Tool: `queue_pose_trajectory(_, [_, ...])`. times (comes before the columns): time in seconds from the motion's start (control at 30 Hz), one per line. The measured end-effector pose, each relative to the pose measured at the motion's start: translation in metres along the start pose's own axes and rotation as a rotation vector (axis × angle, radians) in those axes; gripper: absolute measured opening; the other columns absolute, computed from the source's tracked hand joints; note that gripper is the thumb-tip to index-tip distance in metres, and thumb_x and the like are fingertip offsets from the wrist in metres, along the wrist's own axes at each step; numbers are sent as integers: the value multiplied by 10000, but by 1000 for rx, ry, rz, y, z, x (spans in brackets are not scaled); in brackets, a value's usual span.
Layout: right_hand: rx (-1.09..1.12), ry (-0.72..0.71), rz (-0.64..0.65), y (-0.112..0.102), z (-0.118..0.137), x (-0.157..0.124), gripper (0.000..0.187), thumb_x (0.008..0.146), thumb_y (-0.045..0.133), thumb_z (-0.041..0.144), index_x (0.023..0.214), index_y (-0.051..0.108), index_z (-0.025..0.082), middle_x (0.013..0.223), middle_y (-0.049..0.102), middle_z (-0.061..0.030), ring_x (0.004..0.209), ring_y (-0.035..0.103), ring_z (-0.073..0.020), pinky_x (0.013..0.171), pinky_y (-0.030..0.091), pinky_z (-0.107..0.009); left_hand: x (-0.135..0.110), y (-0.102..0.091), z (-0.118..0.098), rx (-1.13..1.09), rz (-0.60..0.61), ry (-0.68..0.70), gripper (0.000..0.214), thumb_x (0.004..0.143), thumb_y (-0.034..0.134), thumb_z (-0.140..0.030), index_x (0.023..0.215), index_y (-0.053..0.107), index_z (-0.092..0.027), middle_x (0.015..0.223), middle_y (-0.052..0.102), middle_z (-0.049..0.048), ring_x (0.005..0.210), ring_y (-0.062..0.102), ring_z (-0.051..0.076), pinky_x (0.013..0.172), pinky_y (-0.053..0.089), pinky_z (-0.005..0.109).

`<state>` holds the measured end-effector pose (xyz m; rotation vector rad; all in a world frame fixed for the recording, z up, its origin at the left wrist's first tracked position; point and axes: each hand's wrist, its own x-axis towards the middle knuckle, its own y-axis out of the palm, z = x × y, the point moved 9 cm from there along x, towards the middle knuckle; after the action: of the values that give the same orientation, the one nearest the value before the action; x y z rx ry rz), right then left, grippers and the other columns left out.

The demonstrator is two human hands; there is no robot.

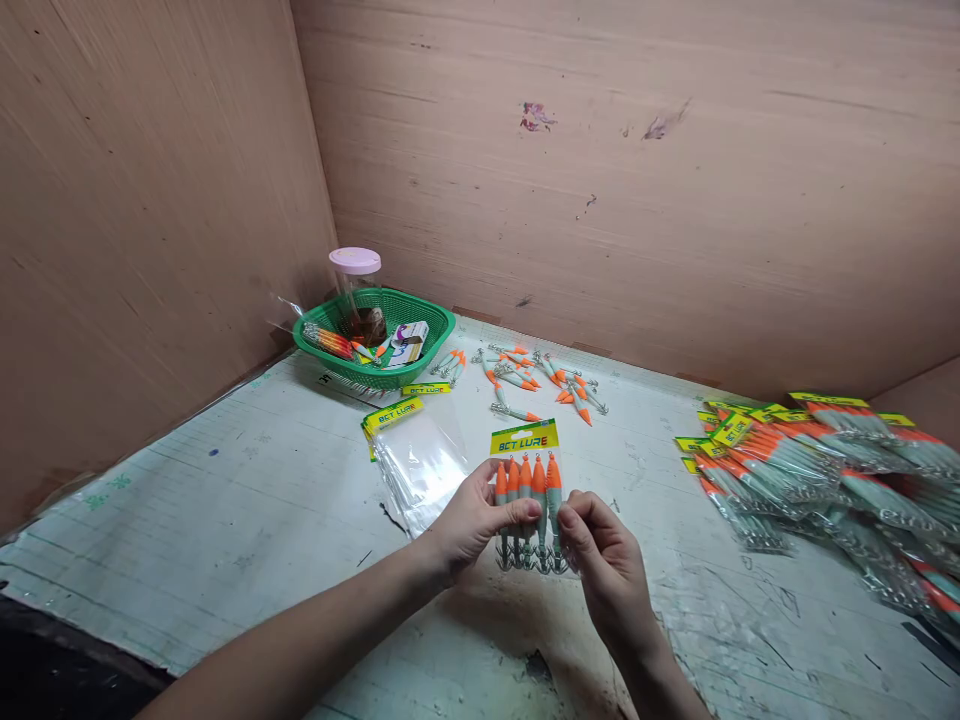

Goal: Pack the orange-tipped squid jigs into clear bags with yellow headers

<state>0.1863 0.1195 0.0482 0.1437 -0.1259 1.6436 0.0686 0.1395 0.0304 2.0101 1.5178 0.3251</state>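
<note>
My left hand (480, 515) is closed on a clear pack of fishing lures (526, 490), its thumb lying across the front. Several squid lures with orange heads and pale grey-green bodies stand side by side in the pack, hooks at the bottom. A yellow and green header printed "BCT LURE" tops it. At the pack's right edge, my right hand (600, 545) pinches the plastic beside the rightmost lure. Left of the hands lies a stack of clear header bags (420, 455). Loose lures (517, 375) of the same colours are scattered behind the pack.
A green basket (435, 345) at the back left holds a jar with a pink lid (355, 262), a small box (409, 343) and some lures. Many filled lure packs (795, 460) are heaped at the right. Wooden panels (600, 200) enclose the white tabletop (247, 510).
</note>
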Motion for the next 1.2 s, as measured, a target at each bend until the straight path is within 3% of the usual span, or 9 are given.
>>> queue_pose_trajectory(0.7, [34,43,-23,-1,-3,2,316,837,583,430,660,474,192,584,339,52,530,271,-95,487,242,-233,-4,-1,-5,18,-47,2,483,548,827,-254,934,551,-160,847,655,18,753,597,138,727,451,266])
queue_pose_trajectory(0.83, [79,55,-65,-9,-9,7,312,828,594,431,667,485,188,598,350,47,543,286,-95,495,262,-224,-4,-2,-1,-3,-43,-57,417,664,738,-345,1002,571,-166,965,666,69,824,615,168,753,465,296])
queue_pose_trajectory(0.93, [123,58,-123,-19,-13,12,300,829,586,445,697,490,193,614,351,44,550,290,-98,496,273,-219,-2,-10,1,28,-77,-93,330,737,649,-383,969,611,-150,904,678,78,771,613,157,711,465,282])
queue_pose_trajectory(1.2, [201,84,-148,-25,-17,16,298,826,587,451,706,482,198,619,363,39,545,307,-99,494,283,-216,0,-21,-6,120,-154,-41,300,645,755,-358,832,672,-139,821,678,57,739,604,145,684,451,262])
